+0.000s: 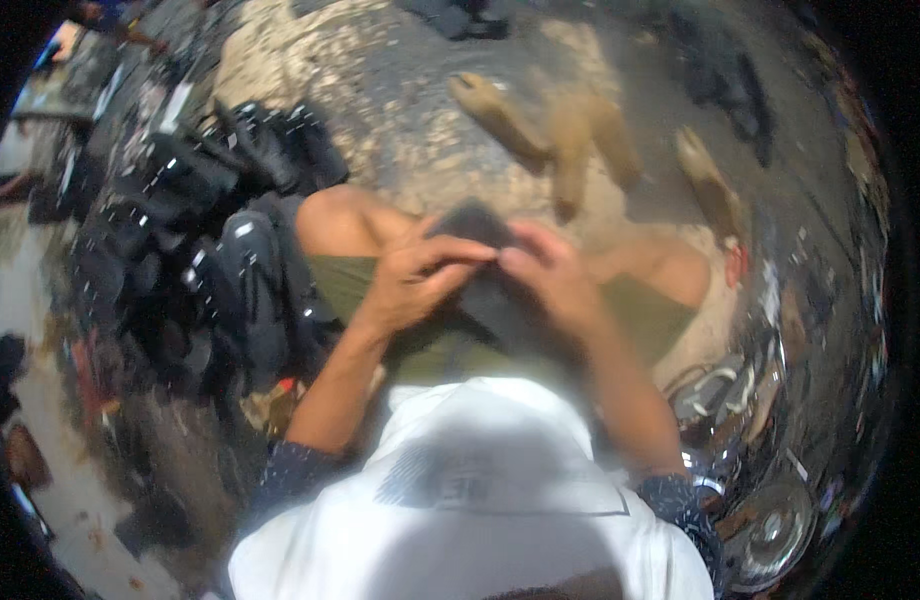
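White shirt (510,445), left hand (417,268) meeting right hand (557,278), pinching dark piece (497,302)

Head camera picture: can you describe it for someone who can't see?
A seated person's left hand and right hand hold a dark, blurry piece above green shorts. Dark shoe-like things crowd the left; tan foot-shaped forms lie ahead.

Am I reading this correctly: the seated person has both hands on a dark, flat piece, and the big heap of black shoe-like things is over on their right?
Not quite: the head view shows the heap of black shoe-like things on the person's left. The left hand and right hand are indeed both on a dark, flat piece.
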### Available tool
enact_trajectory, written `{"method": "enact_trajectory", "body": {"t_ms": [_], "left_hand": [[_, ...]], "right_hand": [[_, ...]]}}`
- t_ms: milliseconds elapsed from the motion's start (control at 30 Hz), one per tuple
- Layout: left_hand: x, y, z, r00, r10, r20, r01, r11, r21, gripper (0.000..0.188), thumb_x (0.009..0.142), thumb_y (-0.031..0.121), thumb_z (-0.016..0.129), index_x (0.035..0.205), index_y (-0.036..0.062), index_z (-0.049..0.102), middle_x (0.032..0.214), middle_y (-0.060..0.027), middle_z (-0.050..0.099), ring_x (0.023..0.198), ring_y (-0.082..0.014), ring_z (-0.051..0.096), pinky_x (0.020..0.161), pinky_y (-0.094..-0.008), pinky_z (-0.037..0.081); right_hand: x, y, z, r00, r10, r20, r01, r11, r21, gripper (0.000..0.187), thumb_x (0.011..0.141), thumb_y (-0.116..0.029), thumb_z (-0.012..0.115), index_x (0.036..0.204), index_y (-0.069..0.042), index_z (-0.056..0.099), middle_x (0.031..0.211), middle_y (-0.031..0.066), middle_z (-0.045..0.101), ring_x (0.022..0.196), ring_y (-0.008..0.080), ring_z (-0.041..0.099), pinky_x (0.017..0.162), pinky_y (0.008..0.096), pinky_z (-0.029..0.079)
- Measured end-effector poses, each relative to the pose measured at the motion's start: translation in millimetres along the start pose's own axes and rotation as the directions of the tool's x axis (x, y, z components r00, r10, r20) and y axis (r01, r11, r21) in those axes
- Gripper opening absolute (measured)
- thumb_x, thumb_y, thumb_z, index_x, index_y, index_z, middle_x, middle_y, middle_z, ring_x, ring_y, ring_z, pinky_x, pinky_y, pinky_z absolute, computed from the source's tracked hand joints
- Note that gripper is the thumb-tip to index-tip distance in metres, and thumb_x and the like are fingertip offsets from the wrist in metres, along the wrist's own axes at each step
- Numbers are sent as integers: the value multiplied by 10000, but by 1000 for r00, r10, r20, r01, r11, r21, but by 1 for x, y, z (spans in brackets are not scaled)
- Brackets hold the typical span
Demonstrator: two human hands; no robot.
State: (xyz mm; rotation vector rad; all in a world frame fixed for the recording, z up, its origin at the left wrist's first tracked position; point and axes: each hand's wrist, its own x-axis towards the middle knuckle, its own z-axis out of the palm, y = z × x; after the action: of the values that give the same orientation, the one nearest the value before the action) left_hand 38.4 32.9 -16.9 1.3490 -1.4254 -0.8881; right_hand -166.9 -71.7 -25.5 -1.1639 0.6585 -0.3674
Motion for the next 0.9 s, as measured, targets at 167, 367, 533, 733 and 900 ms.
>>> {"method": "enact_trajectory", "body": {"t_ms": [167,367,533,733,900], "left_hand": [[9,23,8,1000,-7,19,6,998,56,252,845,110,757,1097,101,737,1084,-94,706,986,-250,650,846,-364,529],[48,18,-13,979,196,57,-201,973,115,140,818,54,705,954,73,680,945,-28,701,990,-248,661,1130,-488,412],[37,13,-1,972,167,162,-188,975,121,141,838,85,717,970,87,668,962,-55,675,1070,-301,613,1010,-449,459],[28,25,0,989,65,135,-75,995,68,191,815,116,787,955,66,667,1062,-87,668,1269,-365,539,1058,-447,422],[21,21,14,999,-33,1,33,994,107,165,870,133,791,985,64,695,1093,-82,684,1317,-304,527,1110,-440,373]], "right_hand": [[-12,4,-9,994,-61,-85,72,988,134,416,999,-286,696,1306,-21,601,1140,46,677,1011,108,624,894,274,518],[-8,-5,11,976,-20,-219,90,945,315,292,1052,-250,612,1241,-29,578,1072,41,679,945,117,640,857,288,529],[-14,1,2,988,47,-144,0,951,310,390,1021,-332,650,1268,-48,544,1116,50,654,1001,130,617,902,295,508],[-17,-4,-1,998,41,-55,-29,978,209,393,974,-212,733,1253,-5,549,1119,43,647,1020,90,603,881,262,507],[-17,5,6,984,-91,-153,120,975,189,359,985,-111,699,1270,4,514,1177,62,611,1014,97,621,885,260,531]]}}
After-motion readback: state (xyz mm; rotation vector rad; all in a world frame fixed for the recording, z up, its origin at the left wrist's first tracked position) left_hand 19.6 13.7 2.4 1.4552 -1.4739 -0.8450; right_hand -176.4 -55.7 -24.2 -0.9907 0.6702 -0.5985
